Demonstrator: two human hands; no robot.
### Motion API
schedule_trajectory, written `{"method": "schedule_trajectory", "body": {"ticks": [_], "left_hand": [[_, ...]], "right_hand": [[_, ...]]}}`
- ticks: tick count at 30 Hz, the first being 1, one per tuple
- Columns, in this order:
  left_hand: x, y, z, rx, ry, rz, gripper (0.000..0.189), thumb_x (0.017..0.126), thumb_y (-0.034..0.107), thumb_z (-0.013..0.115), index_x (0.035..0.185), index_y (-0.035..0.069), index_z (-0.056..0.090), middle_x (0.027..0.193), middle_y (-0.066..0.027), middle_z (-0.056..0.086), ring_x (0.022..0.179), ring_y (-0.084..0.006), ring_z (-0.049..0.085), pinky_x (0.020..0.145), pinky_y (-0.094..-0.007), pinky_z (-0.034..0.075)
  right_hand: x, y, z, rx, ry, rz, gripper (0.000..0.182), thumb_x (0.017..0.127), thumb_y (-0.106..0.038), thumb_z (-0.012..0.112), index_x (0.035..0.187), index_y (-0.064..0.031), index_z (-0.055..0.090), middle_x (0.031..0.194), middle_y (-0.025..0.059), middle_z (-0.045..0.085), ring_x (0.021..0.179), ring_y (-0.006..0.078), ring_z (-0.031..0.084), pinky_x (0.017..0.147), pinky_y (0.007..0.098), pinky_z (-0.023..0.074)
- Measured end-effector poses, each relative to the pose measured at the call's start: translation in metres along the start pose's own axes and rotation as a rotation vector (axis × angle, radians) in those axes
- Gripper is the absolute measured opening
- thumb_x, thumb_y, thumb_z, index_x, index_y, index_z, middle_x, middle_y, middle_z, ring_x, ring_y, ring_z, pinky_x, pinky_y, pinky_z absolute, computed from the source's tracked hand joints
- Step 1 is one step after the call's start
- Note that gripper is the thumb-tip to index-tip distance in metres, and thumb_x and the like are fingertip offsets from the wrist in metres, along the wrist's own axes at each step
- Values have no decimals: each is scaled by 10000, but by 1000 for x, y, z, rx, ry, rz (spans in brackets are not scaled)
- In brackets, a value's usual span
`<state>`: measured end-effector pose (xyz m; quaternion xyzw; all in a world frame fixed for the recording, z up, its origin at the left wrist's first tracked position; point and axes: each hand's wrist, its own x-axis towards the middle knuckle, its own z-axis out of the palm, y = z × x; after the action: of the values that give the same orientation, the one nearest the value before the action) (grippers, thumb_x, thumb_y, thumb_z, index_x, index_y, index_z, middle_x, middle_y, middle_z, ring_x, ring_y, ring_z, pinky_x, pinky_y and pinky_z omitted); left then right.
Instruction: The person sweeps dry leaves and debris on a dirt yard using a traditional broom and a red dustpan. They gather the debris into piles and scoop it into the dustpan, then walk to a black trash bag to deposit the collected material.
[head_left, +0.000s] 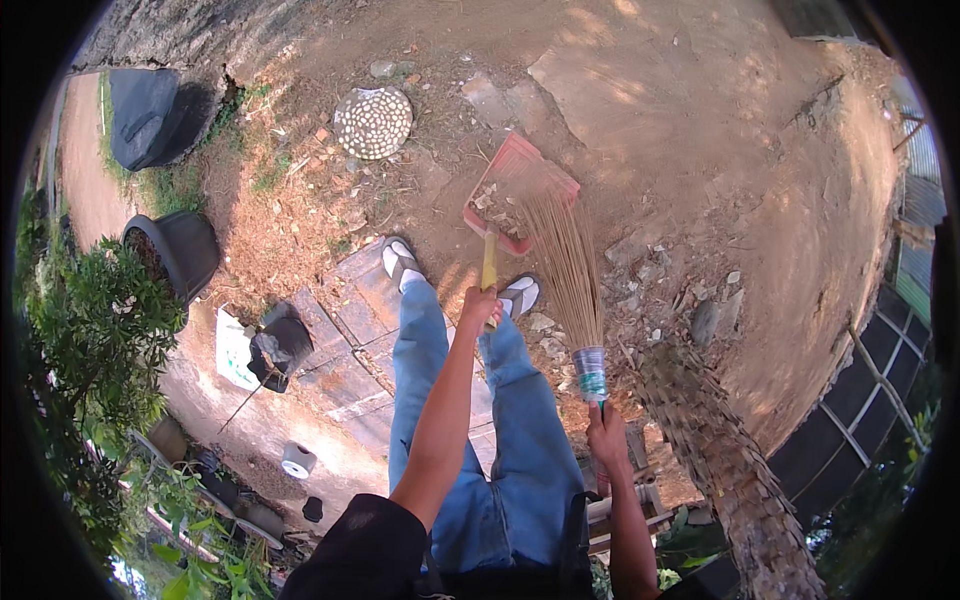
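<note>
My left hand (481, 309) is closed around the yellow handle of a red plastic dustpan (517, 161), which lies on the dirt just beyond my feet. Dry leaves and debris (504, 211) sit in the pan near its handle end. My right hand (607, 435) grips the green handle of a stiff-bristled broom (574, 277), bound with tape where the bristles begin. The bristles fan out forward, and their blurred tips overlap the right side of the dustpan. Whether they touch the pan's floor I cannot tell.
A pebbled round stepping stone (373, 123) lies ahead on the left. Black plant pots (184, 251) and a white bag (234, 349) stand at the left. Paving slabs (360, 330) lie by my feet. A scaly palm trunk (720, 442) rises at the right, near loose stones (705, 322).
</note>
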<state>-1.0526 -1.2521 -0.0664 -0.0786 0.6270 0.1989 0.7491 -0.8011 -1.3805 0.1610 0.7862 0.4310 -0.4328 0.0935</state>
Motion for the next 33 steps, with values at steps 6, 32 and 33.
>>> {"method": "schedule_trajectory", "body": {"ticks": [6,32,33], "left_hand": [[-55,-12,-65,-155,96,-76,180,951,163,473,888,2,424,619,-71,470,453,-128,433,373,-281,359],[-21,162,-237,343,221,5,172,856,78,465,799,-83,481,565,-160,529,411,-208,510,350,-345,387],[-19,160,-238,307,208,-14,158,856,69,463,801,-78,477,569,-158,525,413,-198,499,350,-335,380]], "right_hand": [[-14,-43,-24,90,0,43,422,967,-334,407,888,66,515,633,217,530,586,371,557,558,473,400],[142,-270,109,407,-232,163,425,963,-386,423,963,26,529,617,148,533,445,238,527,446,381,439],[115,-277,96,605,-286,269,416,966,-397,420,962,6,519,560,67,479,386,153,460,379,331,400]]}}
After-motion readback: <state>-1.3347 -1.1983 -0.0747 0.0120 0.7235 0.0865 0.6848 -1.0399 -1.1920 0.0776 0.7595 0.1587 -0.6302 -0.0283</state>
